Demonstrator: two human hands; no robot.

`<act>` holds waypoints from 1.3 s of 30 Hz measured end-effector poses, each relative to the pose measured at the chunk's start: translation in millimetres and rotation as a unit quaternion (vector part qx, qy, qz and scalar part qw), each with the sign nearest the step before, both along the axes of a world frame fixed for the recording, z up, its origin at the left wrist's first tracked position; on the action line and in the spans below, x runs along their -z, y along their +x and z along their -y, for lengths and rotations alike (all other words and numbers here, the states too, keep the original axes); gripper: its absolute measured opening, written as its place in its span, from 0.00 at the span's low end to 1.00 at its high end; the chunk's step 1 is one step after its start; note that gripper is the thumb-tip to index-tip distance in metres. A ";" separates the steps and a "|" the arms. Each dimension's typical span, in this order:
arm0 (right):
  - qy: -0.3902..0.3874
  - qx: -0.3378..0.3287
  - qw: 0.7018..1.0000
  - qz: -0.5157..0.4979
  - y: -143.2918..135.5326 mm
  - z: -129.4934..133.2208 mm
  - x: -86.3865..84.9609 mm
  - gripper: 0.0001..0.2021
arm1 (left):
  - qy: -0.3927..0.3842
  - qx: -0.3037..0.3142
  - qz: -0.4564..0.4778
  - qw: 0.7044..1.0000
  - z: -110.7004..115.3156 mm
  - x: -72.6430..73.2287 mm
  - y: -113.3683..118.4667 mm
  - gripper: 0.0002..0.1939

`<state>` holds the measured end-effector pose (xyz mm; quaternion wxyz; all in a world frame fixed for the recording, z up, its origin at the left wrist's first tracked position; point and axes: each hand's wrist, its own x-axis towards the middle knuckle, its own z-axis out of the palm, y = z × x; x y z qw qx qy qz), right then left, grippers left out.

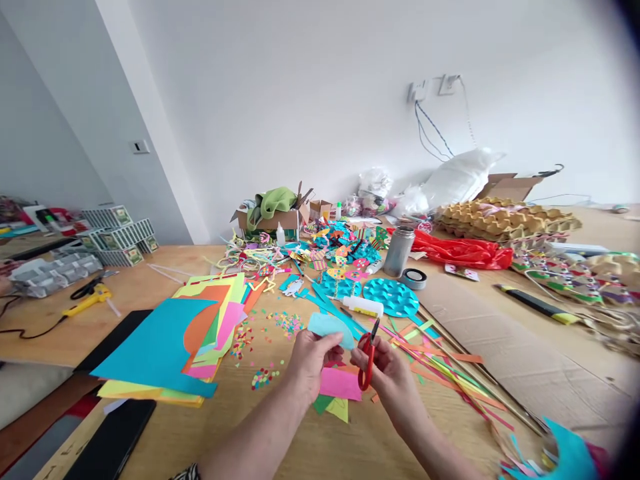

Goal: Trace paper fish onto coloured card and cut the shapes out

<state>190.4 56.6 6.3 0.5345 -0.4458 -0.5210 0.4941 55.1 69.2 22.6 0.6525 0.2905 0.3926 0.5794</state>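
Between its thumb and fingers my left hand (pixel 316 357) pinches a piece of light blue paper (pixel 327 327) with a curved edge. My right hand (pixel 387 367) is closed on a pair of red-handled scissors (pixel 367 363), whose dark blades point up and away from me, just right of the paper. Whether the blades touch the paper I cannot tell. Under the hands lie pink (pixel 341 385), green and yellow paper pieces on the wooden table. A white glue bottle (pixel 363 306) lies on its side beyond the scissors.
Coloured paper sheets (pixel 155 340) are stacked at left, near a yellow glue gun (pixel 87 301). Small paper dots (pixel 265 379) lie beside my left arm. Paper strips (pixel 450 373) and a cardboard sheet (pixel 500 340) lie at right. A metal flask (pixel 399 252) stands behind blue round trays (pixel 390 298).
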 end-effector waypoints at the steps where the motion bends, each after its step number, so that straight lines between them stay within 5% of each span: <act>1: 0.013 0.007 1.000 0.010 1.7 -0.5 -1.5 0.24 | 0.006 -0.020 0.012 1.000 -6.0 -4.5 5.0 0.18; 6: 0.058 -0.021 0.996 0.059 6.0 -0.9 -3.4 0.26 | 0.005 -0.077 0.101 0.992 -20.6 -16.9 27.8 0.18; 13: -0.011 -0.055 0.995 0.088 4.6 -0.2 9.6 0.26 | -0.070 -0.067 0.142 0.985 -13.3 -10.8 36.9 0.14; 39: -0.057 -0.063 0.993 0.078 6.2 -3.0 11.6 0.28 | -0.079 -0.084 0.093 0.989 -10.4 6.8 44.3 0.18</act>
